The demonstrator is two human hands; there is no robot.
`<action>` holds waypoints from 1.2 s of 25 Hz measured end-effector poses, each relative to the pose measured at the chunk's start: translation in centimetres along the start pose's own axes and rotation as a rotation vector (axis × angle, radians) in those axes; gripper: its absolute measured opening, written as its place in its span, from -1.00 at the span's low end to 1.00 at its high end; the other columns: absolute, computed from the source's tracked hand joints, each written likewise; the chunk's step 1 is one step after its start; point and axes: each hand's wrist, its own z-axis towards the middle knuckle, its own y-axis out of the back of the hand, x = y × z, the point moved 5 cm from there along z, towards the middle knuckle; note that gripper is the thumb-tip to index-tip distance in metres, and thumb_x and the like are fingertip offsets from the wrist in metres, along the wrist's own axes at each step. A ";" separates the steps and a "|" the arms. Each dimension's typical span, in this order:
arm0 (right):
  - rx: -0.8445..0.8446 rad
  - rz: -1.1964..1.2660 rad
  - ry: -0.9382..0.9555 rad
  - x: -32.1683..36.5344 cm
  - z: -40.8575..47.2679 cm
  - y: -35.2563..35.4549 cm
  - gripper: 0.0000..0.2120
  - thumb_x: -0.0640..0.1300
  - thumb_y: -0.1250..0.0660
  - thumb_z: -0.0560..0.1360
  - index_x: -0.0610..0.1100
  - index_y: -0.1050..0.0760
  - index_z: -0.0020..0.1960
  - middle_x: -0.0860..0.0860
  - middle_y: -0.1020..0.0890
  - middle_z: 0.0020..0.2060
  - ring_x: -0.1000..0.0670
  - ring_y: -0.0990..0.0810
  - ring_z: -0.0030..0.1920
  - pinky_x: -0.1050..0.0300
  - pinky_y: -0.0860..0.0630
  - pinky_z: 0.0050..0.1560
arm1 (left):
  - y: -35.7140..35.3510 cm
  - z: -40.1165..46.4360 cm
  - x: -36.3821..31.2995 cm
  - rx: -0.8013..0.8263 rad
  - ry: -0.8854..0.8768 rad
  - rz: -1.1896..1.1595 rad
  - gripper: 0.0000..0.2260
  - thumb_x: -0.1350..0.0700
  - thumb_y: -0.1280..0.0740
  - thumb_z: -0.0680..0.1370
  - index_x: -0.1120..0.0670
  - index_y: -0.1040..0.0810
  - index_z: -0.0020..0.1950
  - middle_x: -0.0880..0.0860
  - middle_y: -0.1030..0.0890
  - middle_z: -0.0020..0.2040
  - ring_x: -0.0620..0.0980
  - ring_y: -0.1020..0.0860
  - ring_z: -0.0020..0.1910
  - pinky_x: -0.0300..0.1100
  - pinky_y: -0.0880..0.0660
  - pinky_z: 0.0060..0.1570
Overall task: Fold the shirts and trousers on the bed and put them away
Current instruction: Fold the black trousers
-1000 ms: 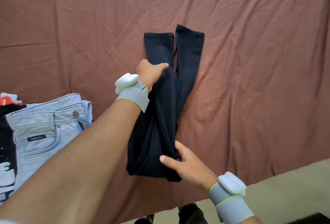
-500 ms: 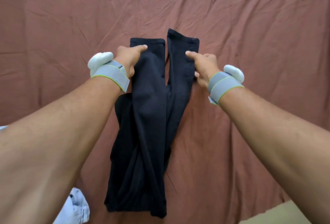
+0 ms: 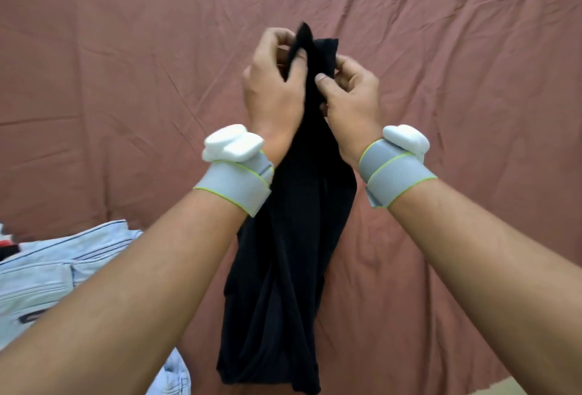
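Both hands have lifted the black trousers (image 3: 289, 237) by their cuffs, left hand (image 3: 272, 86) and right hand (image 3: 349, 92) pinching them between fingertips; I judge the fold underway, cuffs next brought toward the waistband.

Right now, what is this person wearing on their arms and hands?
Both forearms are bare, with no sleeves in view, and the hands are gloveless. Each wrist carries a grey fabric strap edged in thin yellow-green piping, wrapped round like a cuff. A smooth white rounded plastic unit sits on each strap: one by the left hand, one by the right hand. No cables or rings are visible.
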 end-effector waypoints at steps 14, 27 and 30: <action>-0.039 0.115 -0.056 5.4 -2.6 -0.1 -0.78 -0.05 -0.27 0.58 -0.15 -0.51 -0.18 0.01 -0.48 -0.42 0.08 -0.44 -0.39 0.13 -0.45 -0.37 | 0.9 -1.7 -4.5 0.240 -0.025 -0.035 -0.77 0.07 -0.25 0.59 0.04 -0.62 0.17 -0.11 -0.69 -0.05 -0.21 -0.63 -0.04 -0.19 -0.54 0.05; 0.027 0.299 -0.091 4.0 -1.4 2.0 -0.81 -0.19 -0.36 0.52 -0.24 -0.46 0.09 -0.15 -0.64 -0.04 -0.07 -0.63 -0.04 0.01 -0.58 0.07 | -1.0 3.3 0.0 0.396 0.185 -0.524 -0.92 0.17 -0.38 0.57 0.16 -0.55 0.01 0.05 -0.66 -0.12 -0.05 -0.61 -0.13 -0.13 -0.57 -0.05; 0.086 -0.003 -0.105 2.0 -3.4 3.2 -0.70 -0.33 -0.38 0.38 -0.21 -0.50 0.10 -0.17 -0.68 -0.03 -0.09 -0.67 -0.05 -0.08 -0.62 0.03 | -1.0 4.3 -1.5 0.265 -0.065 -0.281 -0.87 0.09 -0.41 0.52 0.08 -0.48 -0.05 -0.01 -0.61 -0.16 -0.10 -0.58 -0.16 -0.04 -0.57 -0.04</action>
